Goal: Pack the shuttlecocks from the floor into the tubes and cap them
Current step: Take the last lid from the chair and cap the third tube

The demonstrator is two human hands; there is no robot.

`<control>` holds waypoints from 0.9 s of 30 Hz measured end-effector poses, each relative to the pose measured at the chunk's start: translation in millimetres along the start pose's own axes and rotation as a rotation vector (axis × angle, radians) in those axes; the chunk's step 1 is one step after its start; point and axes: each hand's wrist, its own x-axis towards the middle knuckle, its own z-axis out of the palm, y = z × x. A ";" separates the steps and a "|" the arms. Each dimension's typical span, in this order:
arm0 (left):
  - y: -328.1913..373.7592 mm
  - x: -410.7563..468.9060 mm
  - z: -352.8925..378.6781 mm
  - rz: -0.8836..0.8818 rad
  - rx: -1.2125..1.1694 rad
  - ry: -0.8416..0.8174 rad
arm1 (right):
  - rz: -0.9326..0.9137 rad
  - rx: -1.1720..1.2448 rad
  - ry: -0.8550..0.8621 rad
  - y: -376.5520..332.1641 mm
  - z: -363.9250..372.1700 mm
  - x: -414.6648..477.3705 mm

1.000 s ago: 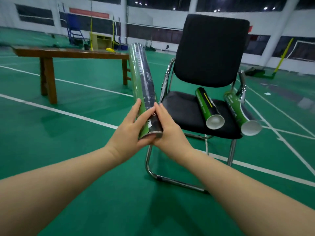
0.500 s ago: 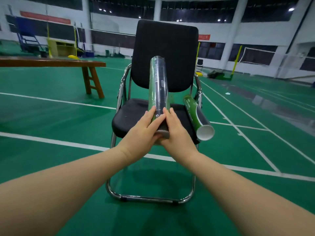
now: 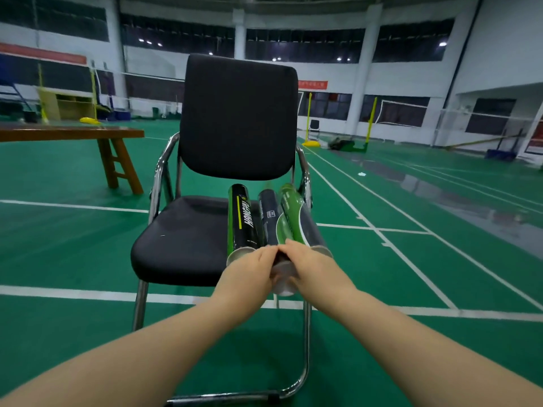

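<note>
Three shuttlecock tubes lie side by side on the black seat of a chair (image 3: 182,245), their near ends past the front edge. The left tube (image 3: 241,221) is black and green with yellow lettering. The right tube (image 3: 296,218) is green and grey. Between them lies a dark tube (image 3: 269,218), and both hands grip its near end: my left hand (image 3: 249,277) from the left, my right hand (image 3: 316,271) from the right. Its pale cap end shows between my hands. No shuttlecock is in sight.
The chair has chrome arms and a sled frame (image 3: 305,362) on the green court floor. A wooden bench (image 3: 117,148) stands back left. White court lines run across the floor; net posts (image 3: 308,121) and nets stand far behind.
The dark tube went from upright in my hands to lying flat on the seat between the other two. I have come closer to the chair.
</note>
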 end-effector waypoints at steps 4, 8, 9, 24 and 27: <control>-9.5 3.6 1.9 0.094 0.331 0.039 | -0.001 -0.280 0.162 -4.6 11.5 -1.4; -6.8 4.9 -5.1 -0.035 0.439 0.039 | 0.231 -0.351 0.187 -12.8 14.1 3.1; -10.3 5.8 -5.5 -0.083 0.444 0.033 | 0.302 -0.321 0.181 -12.1 15.3 4.9; -33.0 -4.9 -46.9 -0.304 -0.175 -0.027 | 0.395 0.141 0.308 -46.3 3.7 2.2; -50.3 -25.9 -62.7 -0.286 -0.140 0.071 | 0.319 0.061 0.341 -53.2 0.3 11.5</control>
